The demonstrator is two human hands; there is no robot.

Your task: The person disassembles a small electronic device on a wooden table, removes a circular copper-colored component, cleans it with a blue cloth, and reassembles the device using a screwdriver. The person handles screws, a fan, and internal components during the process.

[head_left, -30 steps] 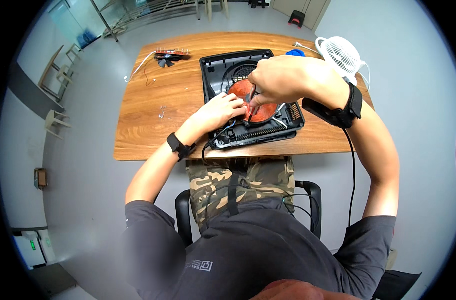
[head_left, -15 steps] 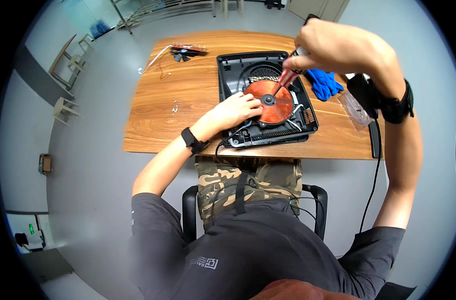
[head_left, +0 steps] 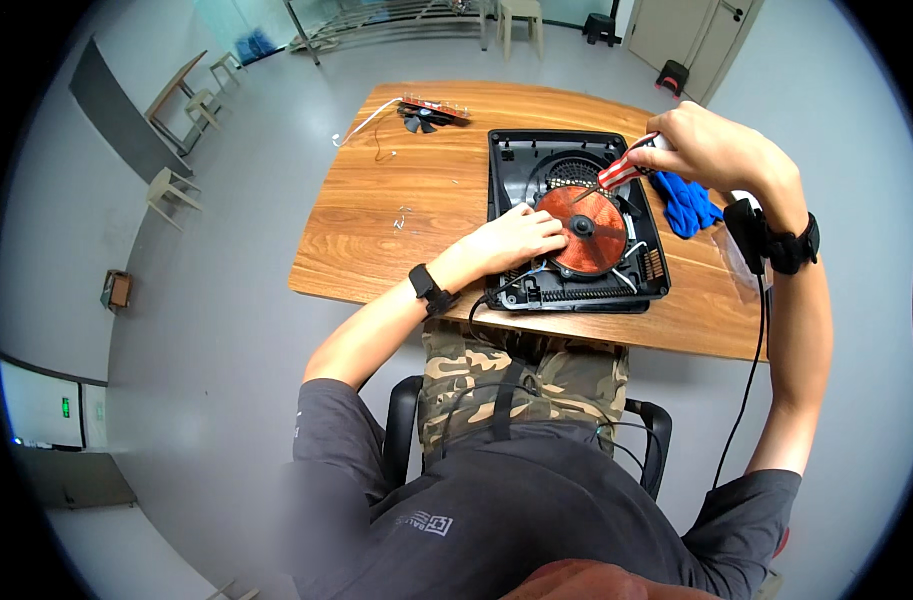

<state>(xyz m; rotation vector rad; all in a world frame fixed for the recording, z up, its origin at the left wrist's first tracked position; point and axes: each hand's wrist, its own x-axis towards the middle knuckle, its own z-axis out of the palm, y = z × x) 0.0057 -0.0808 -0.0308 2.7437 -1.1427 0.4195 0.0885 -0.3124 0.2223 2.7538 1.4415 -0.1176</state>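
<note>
My right hand (head_left: 711, 145) is closed around the red-and-white striped handle of a screwdriver (head_left: 619, 172). The thin shaft slants down and left, its tip over the upper part of a round copper coil (head_left: 604, 248), apart from the dark centre hub. Whether the tip touches the coil I cannot tell. On the coil's left edge rest the curled fingers of my left hand (head_left: 521, 238), fingertips partly hidden. Beneath lies an open black plastic housing (head_left: 500, 180), with a round vent grille (head_left: 576, 167) behind the coil and white and blue wires at the coil's near edge.
A circuit board with a small fan (head_left: 421, 118) and white cable lies at the table's (head_left: 346, 240) far left. Small loose pieces (head_left: 402, 218) are scattered left of the housing. Blue gloves or cloth (head_left: 684, 205) and a clear plastic bag (head_left: 736, 255) lie to its right.
The screwdriver tip has come away from the centre hub, and its shaft lies at a flatter slant. My left hand stays at the coil's edge. The whole view has shifted.
</note>
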